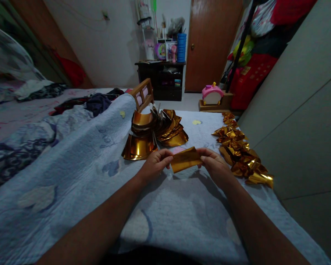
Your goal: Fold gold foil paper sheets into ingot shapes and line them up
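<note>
Between my two hands is a sheet of gold foil paper (185, 159), held a little above the blue patterned cloth (179, 206). My left hand (157, 162) pinches its left edge between thumb and fingers. At the opposite edge, my right hand (213, 163) grips it the same way. Just beyond my left hand lie fanned stacks of gold foil sheets (141, 145), curved and shiny. To the right of my right hand, a row of folded gold foil pieces (245, 160) runs along the cloth's right side.
A wooden chair back (143, 94) rises behind the stacks. Crumpled clothes (99, 105) lie on the bed at left, near a fan (11, 51). A pale cabinet (300, 129) borders the right side. A pink toy (212, 95) and a dark shelf (160, 79) stand at the back.
</note>
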`<state>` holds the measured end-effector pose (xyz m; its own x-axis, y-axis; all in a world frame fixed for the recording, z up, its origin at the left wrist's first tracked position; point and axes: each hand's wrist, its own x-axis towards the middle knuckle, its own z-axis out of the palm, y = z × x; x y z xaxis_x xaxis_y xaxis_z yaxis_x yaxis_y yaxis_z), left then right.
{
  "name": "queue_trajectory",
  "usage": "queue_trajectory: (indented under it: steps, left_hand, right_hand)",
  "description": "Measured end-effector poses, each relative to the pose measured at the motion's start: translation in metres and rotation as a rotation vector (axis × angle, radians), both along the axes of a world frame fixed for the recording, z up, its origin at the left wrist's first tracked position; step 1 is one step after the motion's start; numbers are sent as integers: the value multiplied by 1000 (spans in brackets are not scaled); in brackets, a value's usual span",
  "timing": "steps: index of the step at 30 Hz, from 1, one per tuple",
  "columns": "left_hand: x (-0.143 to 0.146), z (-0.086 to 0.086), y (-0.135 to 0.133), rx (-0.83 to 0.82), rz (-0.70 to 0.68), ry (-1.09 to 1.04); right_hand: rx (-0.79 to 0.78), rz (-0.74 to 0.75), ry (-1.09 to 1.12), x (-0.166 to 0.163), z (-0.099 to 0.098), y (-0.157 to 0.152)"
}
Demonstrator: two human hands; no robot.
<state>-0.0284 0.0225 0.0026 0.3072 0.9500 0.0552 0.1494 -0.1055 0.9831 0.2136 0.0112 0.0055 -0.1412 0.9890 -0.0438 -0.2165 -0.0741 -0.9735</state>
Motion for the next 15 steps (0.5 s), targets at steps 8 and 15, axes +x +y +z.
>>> queue_trajectory:
  steps: [8, 15]
  left_hand:
    - [6, -1, -4, -190, -103, -132]
    - [17, 0, -13, -247, -199, -179]
  right_hand:
    - [6, 54, 88, -10, 6, -4]
    - [1, 144, 5, -25, -7, -6]
